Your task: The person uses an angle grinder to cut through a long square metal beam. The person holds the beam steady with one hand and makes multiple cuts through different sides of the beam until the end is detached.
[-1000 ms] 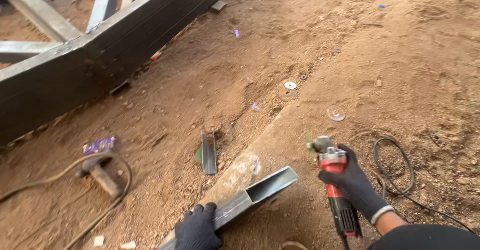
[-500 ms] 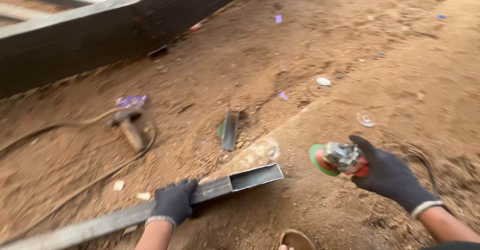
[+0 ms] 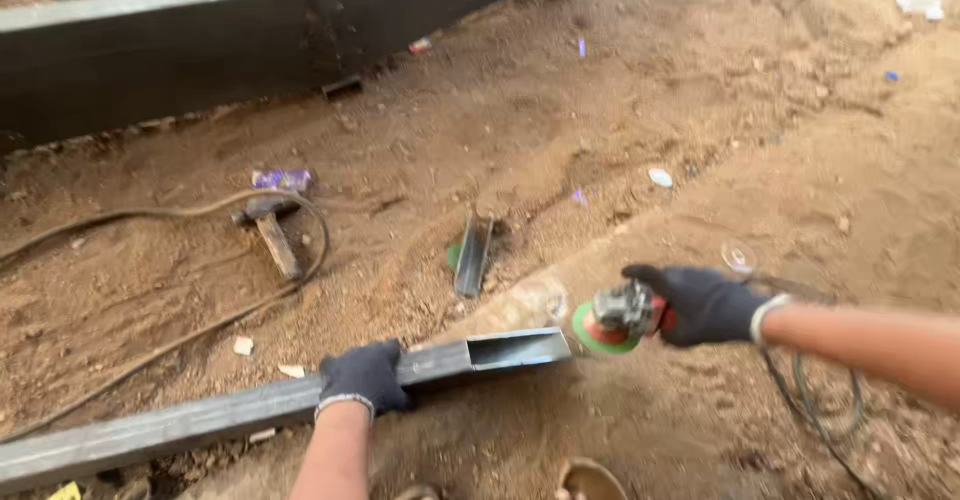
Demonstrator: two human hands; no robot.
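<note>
Grey steel tube (image 3: 300, 405) lies on the dirt ground (image 3: 700, 90) | my left hand (image 3: 365, 375) grip clamped over it | my right hand (image 3: 705, 305) grip wrapped around angle grinder (image 3: 620, 315), disc at tube's open end

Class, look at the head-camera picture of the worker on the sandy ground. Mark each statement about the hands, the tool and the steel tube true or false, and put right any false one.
1. The left hand rests on the rectangular steel tube. True.
2. The right hand holds an angle grinder. True.
3. Both hands are bare. False: each wears a dark glove.
4. The grinder's disc sits at the tube's far, hidden end. False: it is right beside the open end near the middle of the picture.
5. A hammer lies on the soil to the left, with a cable looping round it. True.
6. The tube stands upright. False: it lies flat on the ground.
</note>
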